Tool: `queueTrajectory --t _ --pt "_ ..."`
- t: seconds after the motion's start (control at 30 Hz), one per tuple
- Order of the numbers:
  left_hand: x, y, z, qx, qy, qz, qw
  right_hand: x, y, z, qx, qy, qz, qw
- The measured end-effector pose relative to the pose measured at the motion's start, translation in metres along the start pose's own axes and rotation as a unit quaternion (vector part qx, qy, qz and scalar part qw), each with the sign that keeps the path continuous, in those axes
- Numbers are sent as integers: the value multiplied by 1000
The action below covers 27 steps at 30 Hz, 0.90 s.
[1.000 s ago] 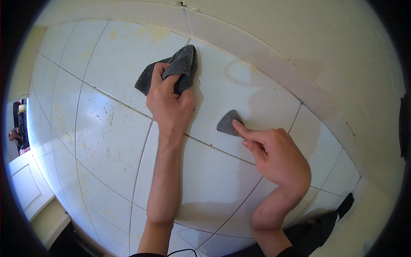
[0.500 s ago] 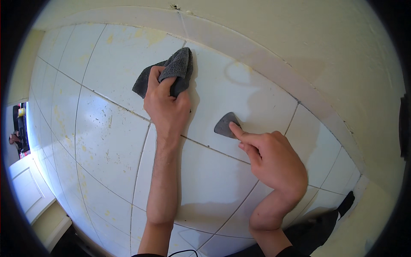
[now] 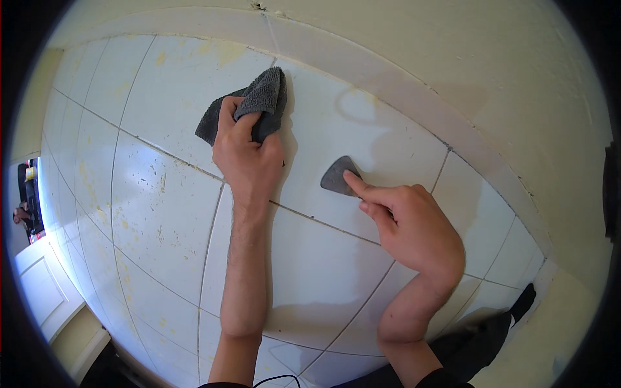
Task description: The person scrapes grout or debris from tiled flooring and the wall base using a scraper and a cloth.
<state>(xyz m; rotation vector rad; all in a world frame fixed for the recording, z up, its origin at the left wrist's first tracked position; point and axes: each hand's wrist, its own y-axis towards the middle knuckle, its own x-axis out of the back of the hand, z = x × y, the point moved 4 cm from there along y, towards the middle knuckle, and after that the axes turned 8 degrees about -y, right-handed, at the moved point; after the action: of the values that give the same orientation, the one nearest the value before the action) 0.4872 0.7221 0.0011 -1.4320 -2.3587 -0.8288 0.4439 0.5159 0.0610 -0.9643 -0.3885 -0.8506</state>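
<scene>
My left hand (image 3: 248, 158) grips a bunched dark grey cloth (image 3: 264, 97), which rests on the white tiled floor (image 3: 323, 271) toward the far side. To its right, my right hand (image 3: 414, 226) is closed around a scraper (image 3: 336, 176) with a flat grey blade. The index finger presses along the top of the blade, while the palm hides the handle. The blade lies low against a pale tile, its wide edge pointing left. A faint wet ring shows on the tile beyond the scraper.
Yellowish stains (image 3: 87, 184) and dark flecks (image 3: 152, 187) mark the tiles on the left. A skirting of tile (image 3: 362, 64) curves along the cream wall (image 3: 466, 52). My dark-clothed leg (image 3: 472, 346) is at the lower right. A white panelled door (image 3: 45, 284) stands at the far left.
My right hand has slid the scraper slightly farther forward over the tile. The left hand keeps hold of the cloth, and the whole view has shifted a little.
</scene>
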Motion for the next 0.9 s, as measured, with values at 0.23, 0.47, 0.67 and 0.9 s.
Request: queueTrajectory --t 0.23,0.47,0.67,0.9 --pt "2 -1 -2 6 15 6 1000 0 -2 4 -1 1 -10 1000" --pt "2 0 0 0 8 6 1000 0 0 4 10 -1 -29 1000" --pt "1 -1 -5 25 -9 16 1000 -4 1 4 28 12 -45 998" --pt "1 0 -5 38 -11 27 999 -6 -1 1 56 34 -99 993"
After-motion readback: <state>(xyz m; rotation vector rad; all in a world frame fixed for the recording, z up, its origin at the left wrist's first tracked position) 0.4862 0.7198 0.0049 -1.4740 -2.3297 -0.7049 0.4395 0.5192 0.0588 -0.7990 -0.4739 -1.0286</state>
